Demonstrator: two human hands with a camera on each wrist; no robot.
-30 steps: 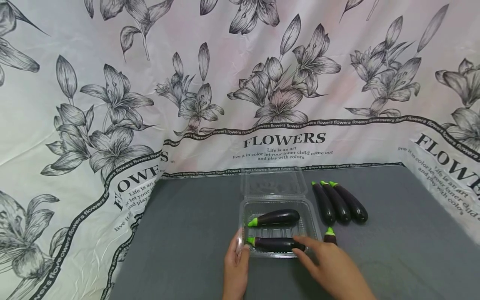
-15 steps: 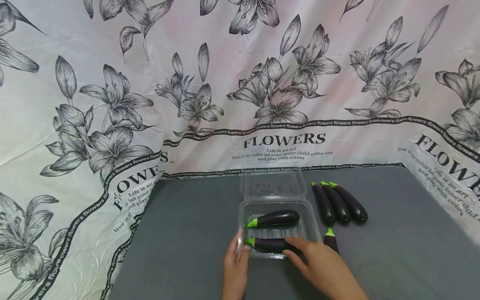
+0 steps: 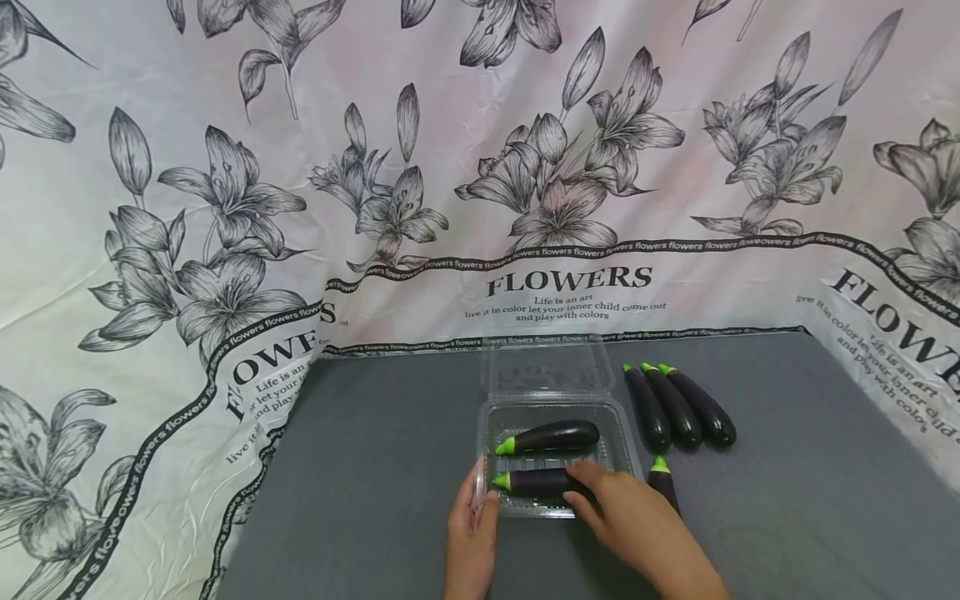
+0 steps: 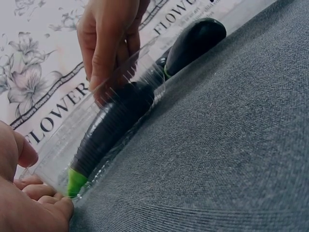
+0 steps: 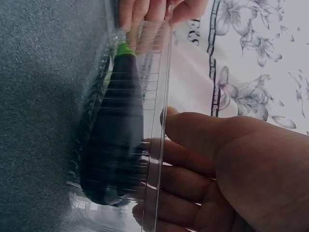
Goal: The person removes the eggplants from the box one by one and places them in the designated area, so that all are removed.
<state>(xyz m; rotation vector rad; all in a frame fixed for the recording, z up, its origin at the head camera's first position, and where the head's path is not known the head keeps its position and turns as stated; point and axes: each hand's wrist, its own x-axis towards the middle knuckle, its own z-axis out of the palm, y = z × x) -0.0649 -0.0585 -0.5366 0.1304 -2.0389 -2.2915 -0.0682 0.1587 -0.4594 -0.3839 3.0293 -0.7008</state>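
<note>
A clear plastic clamshell box (image 3: 619, 433) stands on the grey cloth, its stem-side wall gripped by my left hand (image 3: 472, 529), thumb over the rim. Two dark purple eggplants with green stems lie crosswise in it: a far eggplant (image 3: 555, 436) and a near eggplant (image 3: 536, 482). My right hand (image 3: 641, 521) reaches over the near wall and grips the near eggplant by its thick end. In the left wrist view, fingers reach down onto that end inside the box. The right wrist view shows the eggplant (image 5: 116, 116) through the ribbed wall, with the thumb near the rim.
The box's lid (image 3: 547, 368) lies folded back toward the flower-printed backdrop (image 3: 397, 308). Three more eggplants (image 3: 678, 408) lie side by side right of the box. Nearer, another eggplant (image 3: 662, 480) is partly hidden behind my right hand.
My right hand has slid left along the near eggplant, and that eggplant has shifted slightly away from me inside the box. My left hand keeps its hold.
</note>
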